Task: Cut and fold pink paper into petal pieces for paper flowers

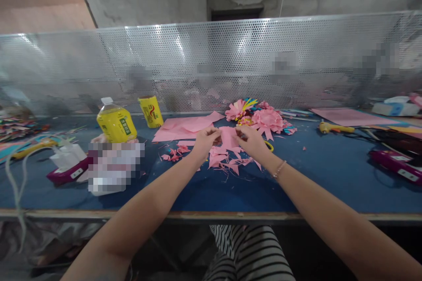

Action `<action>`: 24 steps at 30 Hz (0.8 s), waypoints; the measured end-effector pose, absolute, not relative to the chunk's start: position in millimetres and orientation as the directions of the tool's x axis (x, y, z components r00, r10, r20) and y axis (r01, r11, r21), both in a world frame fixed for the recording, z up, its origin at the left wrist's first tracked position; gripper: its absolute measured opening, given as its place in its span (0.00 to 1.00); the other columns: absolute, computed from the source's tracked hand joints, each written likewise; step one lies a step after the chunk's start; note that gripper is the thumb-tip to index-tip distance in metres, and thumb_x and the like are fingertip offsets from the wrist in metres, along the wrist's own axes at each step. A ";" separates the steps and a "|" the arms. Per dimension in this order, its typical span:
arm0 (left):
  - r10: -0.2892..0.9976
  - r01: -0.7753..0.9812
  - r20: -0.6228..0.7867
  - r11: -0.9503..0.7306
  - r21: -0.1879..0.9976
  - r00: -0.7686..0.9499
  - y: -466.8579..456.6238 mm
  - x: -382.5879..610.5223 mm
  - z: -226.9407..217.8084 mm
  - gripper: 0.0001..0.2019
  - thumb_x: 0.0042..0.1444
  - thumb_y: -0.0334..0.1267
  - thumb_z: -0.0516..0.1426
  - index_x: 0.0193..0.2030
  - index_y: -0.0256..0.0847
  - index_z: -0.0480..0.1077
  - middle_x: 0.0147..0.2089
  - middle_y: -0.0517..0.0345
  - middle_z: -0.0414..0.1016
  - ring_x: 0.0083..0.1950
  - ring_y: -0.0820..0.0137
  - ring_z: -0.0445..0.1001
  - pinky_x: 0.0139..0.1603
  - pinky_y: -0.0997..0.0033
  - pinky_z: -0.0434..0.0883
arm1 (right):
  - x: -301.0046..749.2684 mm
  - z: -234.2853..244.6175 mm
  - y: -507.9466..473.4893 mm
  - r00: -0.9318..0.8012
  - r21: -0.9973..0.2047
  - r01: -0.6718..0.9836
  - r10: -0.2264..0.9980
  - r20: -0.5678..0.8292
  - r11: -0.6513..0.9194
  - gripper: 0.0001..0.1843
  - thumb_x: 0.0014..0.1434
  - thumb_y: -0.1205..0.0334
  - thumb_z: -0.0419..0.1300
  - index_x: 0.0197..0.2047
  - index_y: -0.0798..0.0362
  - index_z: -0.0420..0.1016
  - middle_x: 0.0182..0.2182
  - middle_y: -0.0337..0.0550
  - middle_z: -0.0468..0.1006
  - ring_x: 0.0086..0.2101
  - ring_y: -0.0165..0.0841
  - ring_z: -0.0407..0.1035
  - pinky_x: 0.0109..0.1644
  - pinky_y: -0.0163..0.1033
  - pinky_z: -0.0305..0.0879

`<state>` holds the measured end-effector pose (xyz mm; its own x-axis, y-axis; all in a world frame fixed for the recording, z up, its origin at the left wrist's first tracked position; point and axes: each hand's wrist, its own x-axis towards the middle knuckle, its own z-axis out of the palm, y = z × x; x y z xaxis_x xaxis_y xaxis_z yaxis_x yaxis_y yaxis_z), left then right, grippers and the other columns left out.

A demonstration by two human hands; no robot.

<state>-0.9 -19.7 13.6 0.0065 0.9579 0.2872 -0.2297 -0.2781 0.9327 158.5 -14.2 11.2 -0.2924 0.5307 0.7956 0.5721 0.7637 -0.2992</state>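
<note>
Between my two hands I hold up a small piece of pink paper [228, 138]. My left hand [207, 140] pinches its left edge, and my right hand [249, 140] grips the right edge. Below it on the blue table lie pink paper scraps [219, 158] and thin offcuts. A yellow ring-shaped handle [269, 145] shows partly behind my right hand. Larger pink sheets [184, 126] lie beyond my left hand. Pink paper flowers [267, 118] with yellow and blue bits are heaped beyond my right hand.
Left stand a yellow-labelled bottle [117, 123] and a yellow can [150, 112]. A purple power strip [69, 171] with cables lies nearer. To the right are a yellow glue gun [334, 128] and another purple strip [397, 164]. A perforated metal screen [198, 66] borders the table's back.
</note>
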 end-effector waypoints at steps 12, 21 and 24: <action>0.971 -0.278 0.239 -0.231 0.932 -0.003 -21.5 -1.6 15.9 0.05 0.36 0.34 0.57 0.22 0.36 0.65 0.18 0.63 0.66 0.20 0.78 0.66 0.25 0.76 0.66 | 158.0 5.6 -19.7 -0.575 0.128 0.546 0.260 0.775 0.828 0.17 0.56 0.68 0.47 0.48 0.51 0.67 0.39 0.48 0.68 0.42 0.34 0.62 0.44 0.42 0.63; 0.966 -0.322 0.260 -0.242 0.915 0.012 -22.1 -3.1 15.5 0.07 0.37 0.37 0.58 0.21 0.36 0.64 0.18 0.64 0.65 0.21 0.78 0.65 0.25 0.75 0.66 | 159.0 6.1 -21.6 -0.626 0.181 0.565 0.276 0.729 0.805 0.18 0.56 0.68 0.46 0.49 0.51 0.65 0.40 0.49 0.67 0.43 0.35 0.61 0.45 0.43 0.62; 0.964 -0.325 0.266 -0.248 0.913 0.012 -21.8 -2.9 16.0 0.08 0.37 0.38 0.58 0.21 0.36 0.64 0.19 0.63 0.66 0.21 0.77 0.66 0.26 0.74 0.66 | 158.6 5.9 -22.1 -0.631 0.193 0.567 0.271 0.727 0.801 0.18 0.56 0.68 0.46 0.49 0.52 0.65 0.40 0.49 0.67 0.43 0.35 0.61 0.45 0.43 0.62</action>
<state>-2.9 -21.8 16.0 0.0120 0.9638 0.2663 -0.3250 -0.2481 0.9126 158.6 -22.1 5.9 -0.6308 0.2714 0.7269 0.5671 0.8006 0.1933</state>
